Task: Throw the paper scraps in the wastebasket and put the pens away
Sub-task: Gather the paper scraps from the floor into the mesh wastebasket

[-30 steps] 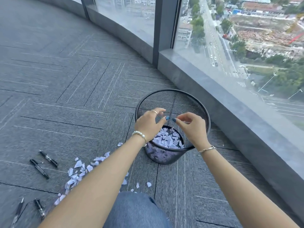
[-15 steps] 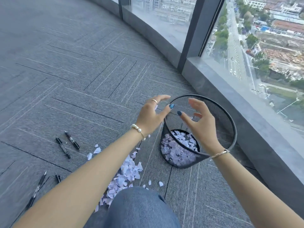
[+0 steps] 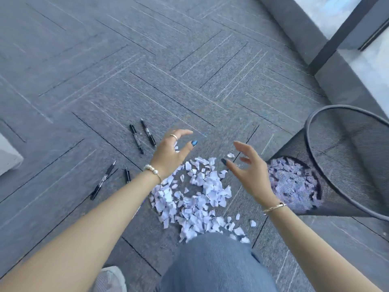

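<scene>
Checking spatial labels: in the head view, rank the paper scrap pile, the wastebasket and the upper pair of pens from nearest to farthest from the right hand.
From the right hand:
1. Paper scrap pile, just to its left and below.
2. Wastebasket, to its right.
3. Upper pair of pens, far left, beyond the left hand.

Both bare forearms reaching in from the lower corners of the frame, converging toward the middle. Left hand point(image 3: 168, 153) at centre, back facing up, fingers spread and gently arched, thumb out to the right, holding nothing. Ring on one finger, dark blue polish on the thumbnail, pearl bracelet at the wrist. Right hand point(image 3: 249, 171) just right of centre, turned thumb-side inward, fingers loosely splayed and slightly bent, likewise holding nothing. Thin metal bangle on that wrist. Hands apart, palms roughly facing each other. Bent knee in blue denim at bottom centre.
</scene>
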The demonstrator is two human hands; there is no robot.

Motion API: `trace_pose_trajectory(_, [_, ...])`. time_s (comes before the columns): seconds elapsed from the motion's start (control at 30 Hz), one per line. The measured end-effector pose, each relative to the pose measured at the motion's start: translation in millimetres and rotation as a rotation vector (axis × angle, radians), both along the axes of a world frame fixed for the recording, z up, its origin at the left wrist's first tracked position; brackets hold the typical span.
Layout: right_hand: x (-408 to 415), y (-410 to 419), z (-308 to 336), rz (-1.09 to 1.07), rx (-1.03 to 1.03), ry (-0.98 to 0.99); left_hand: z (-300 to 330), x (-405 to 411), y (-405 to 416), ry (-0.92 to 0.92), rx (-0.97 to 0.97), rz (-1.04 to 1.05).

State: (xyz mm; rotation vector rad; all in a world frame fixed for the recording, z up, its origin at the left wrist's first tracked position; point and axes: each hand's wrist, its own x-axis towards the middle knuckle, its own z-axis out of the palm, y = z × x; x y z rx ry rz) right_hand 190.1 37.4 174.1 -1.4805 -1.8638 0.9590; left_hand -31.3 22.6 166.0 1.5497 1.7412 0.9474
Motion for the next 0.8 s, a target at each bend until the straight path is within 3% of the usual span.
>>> trace_pose_trajectory(0.17, [-16.4,-5.1,-58.2,0.077,-0.086,-0.113,-49.9,-20.2,-28.2,0.153,-0.071,0.065])
trace_pose_trajectory(0.37, [-15.8,-7.4,-137.3,0.205,-0.159,-0.3,-127.7,-37.5,-49.2,0.437,-0.269,-0.015])
trace_pose_trajectory(0.5, [-26.5,-0.9,-167.8,0.201,-0.159,-0.393,-156.7,-44.6,-57.7,0.38,-0.272,0.04])
trace_pose_trajectory(0.6, [-35.1,1.0,-179.0,0.215,-0.135,-0.429,-170.5,-40.0,-62.1,0.412,-0.291,-0.051])
trace_pose_trajectory(0.8, [-32.7,-46.2,-172.7,0.465,-0.138,-0.4,-176.9,-12.0,-90.1,0.403,-0.23,-0.221])
